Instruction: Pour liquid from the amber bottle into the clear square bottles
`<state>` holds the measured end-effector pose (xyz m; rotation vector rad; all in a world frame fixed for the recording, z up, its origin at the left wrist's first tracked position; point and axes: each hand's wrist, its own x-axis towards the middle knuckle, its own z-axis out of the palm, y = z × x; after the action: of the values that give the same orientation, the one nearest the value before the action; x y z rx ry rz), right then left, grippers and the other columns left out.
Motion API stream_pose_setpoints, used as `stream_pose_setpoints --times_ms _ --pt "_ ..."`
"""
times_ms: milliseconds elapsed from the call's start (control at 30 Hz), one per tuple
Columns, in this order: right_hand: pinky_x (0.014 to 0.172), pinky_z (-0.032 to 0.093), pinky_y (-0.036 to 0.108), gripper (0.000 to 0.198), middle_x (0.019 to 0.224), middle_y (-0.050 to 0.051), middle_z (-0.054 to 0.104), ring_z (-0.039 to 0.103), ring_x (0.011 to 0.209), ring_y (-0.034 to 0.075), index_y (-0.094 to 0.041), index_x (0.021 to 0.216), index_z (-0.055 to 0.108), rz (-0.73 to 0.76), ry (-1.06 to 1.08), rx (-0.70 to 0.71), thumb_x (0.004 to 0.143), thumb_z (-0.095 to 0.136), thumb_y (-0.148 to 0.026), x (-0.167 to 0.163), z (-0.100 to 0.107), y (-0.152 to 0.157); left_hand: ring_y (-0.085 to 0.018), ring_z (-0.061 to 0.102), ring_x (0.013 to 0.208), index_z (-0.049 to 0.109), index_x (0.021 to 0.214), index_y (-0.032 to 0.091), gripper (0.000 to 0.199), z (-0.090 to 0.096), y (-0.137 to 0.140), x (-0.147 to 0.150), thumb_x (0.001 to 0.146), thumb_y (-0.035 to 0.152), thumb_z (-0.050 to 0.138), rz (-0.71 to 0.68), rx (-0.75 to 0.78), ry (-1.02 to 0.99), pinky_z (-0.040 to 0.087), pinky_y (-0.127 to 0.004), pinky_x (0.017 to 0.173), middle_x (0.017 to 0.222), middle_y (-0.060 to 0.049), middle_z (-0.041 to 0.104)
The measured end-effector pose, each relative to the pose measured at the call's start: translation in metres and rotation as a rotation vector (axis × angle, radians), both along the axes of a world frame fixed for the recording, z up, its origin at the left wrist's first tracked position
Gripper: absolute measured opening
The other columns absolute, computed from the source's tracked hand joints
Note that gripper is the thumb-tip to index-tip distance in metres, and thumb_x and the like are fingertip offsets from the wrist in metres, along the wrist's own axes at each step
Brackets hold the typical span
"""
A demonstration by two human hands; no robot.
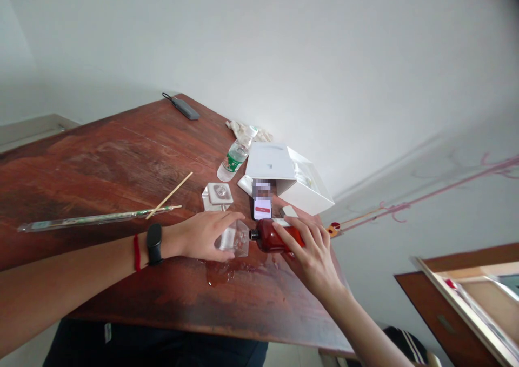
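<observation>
My left hand point(213, 236) is wrapped round a clear square-sided plastic container point(240, 238) low over the table. In my right hand point(310, 251) is a reddish-brown bottle point(270, 235), tipped onto its side. Its black threaded neck has no cap and points left, right at the clear container's rim; whether liquid is flowing I cannot make out. Below my left hand a puddle of liquid point(219, 274) wets the wood. Just beyond that hand sits a clear dispenser-like piece with a white square top point(220, 193).
A green-labelled water bottle point(235, 159), a white box point(270, 161), a lit phone point(262, 205) and a cloth point(259, 133) stand or lie towards the wall. Chopsticks point(169, 195), a long wrapped packet point(93, 221) and a grey device point(184, 107) lie on the wooden table point(101, 161).
</observation>
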<state>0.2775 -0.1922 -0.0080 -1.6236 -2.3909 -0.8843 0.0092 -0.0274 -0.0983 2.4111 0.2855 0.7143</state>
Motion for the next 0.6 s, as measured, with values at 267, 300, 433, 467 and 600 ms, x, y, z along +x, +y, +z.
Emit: stream_pose_setpoints --times_ms 267,300,433,467,600 --pt "0.109 0.041 0.053 0.072 0.137 0.014 0.069 0.063 0.124 0.036 -0.035 0.161 0.048 -0.012 -0.009 -0.007 0.097 0.074 -0.015 -0.0011 0.0009 0.0012 -0.036 0.073 0.125 0.049 0.151 0.023 0.076 0.0041 0.0007 -0.0011 0.086 0.040 0.085 -0.018 -0.020 0.001 0.055 -0.045 0.109 0.137 -0.014 0.072" --pt "0.109 0.041 0.053 0.072 0.137 0.014 0.069 0.063 0.124 0.036 -0.035 0.161 0.049 -0.010 -0.010 -0.006 0.097 0.074 -0.015 -0.0012 0.0010 0.0012 -0.036 0.073 0.124 0.050 0.150 0.023 0.075 0.0042 0.0010 -0.0011 0.086 0.040 0.085 -0.023 -0.020 0.001 0.056 -0.044 0.108 0.137 -0.014 0.073" --pt "0.109 0.041 0.053 0.067 0.137 0.014 0.069 0.063 0.123 0.036 -0.033 0.159 0.051 -0.008 -0.015 -0.006 0.098 0.073 -0.016 -0.0009 0.0011 0.0008 -0.038 0.072 0.125 0.049 0.150 0.022 0.079 0.0031 0.0018 -0.0006 0.084 0.041 0.087 -0.015 -0.016 0.005 0.055 -0.046 0.109 0.138 -0.015 0.072" --pt "0.109 0.041 0.054 0.066 0.137 0.014 0.069 0.063 0.123 0.036 -0.033 0.158 0.052 -0.009 -0.017 -0.007 0.098 0.072 -0.016 -0.0006 0.0009 0.0008 -0.038 0.072 0.126 0.049 0.151 0.021 0.080 0.0029 0.0017 -0.0005 0.084 0.041 0.088 -0.011 -0.013 0.010 0.054 -0.047 0.111 0.139 -0.015 0.072" --pt "0.110 0.041 0.055 0.065 0.139 0.014 0.068 0.063 0.124 0.036 -0.033 0.157 0.053 -0.009 -0.020 -0.005 0.098 0.074 -0.016 0.0008 -0.0001 0.0015 -0.038 0.071 0.128 0.048 0.151 0.021 0.081 0.0039 0.0004 -0.0004 0.084 0.040 0.088 -0.009 -0.008 0.026 0.054 -0.046 0.112 0.141 -0.016 0.070"
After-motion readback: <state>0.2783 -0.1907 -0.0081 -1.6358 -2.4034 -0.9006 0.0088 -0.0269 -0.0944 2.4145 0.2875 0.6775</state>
